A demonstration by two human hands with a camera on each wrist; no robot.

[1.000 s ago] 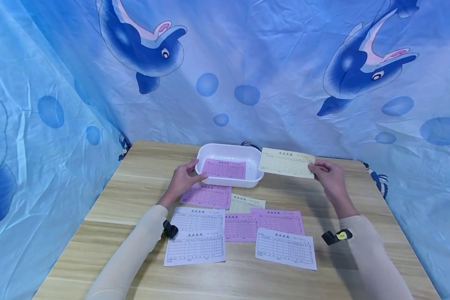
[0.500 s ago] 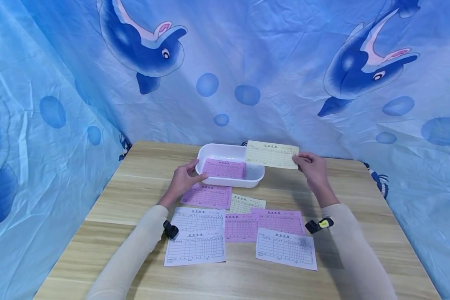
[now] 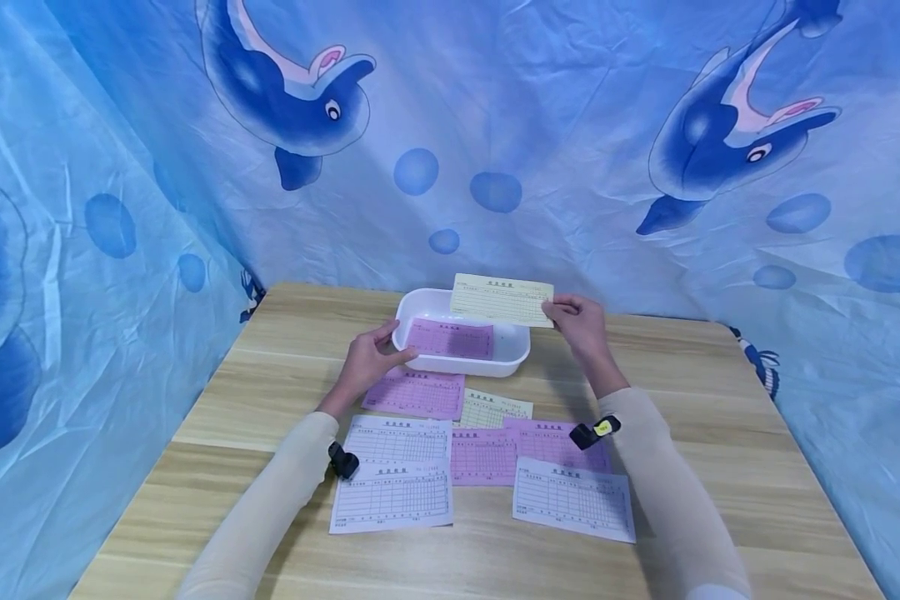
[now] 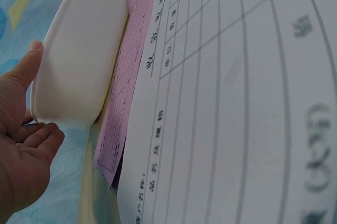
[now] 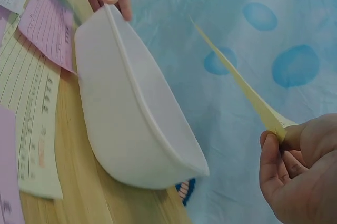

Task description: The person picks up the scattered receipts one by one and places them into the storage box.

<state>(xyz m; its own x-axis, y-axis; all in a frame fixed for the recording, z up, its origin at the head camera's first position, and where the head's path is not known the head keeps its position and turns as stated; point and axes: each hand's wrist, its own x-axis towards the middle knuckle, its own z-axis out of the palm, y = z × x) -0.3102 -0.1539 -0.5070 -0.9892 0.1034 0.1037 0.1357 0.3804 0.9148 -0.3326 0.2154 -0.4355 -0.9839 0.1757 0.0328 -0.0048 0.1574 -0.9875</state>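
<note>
My right hand [image 3: 581, 323] pinches the right end of a pale yellow receipt slip [image 3: 498, 298], thumb in front. The slip hangs in the air over the back right part of a white plastic basin [image 3: 468, 366]. Seen edge-on in the right wrist view, the yellow slip [image 5: 247, 91] stays apart from the basin [image 5: 118, 97]. At the basin's left end my left hand [image 3: 366, 362] grips the rim, thumb at the front and fingers along the side. Inside the basin lies a pink receipt slip [image 3: 452, 340].
In front of the basin, several slips lie on the wooden table [image 3: 217, 433]: pink ones [image 3: 414, 395], a yellow one [image 3: 495, 407] partly covered, and white ones [image 3: 393, 497]. Some overlap. Behind the table hangs a blue dolphin-print cloth [image 3: 555, 125].
My right hand has carried the yellow slip leftward, from beside the basin's right end to above the basin. The left hand and basin have stayed in place.
</note>
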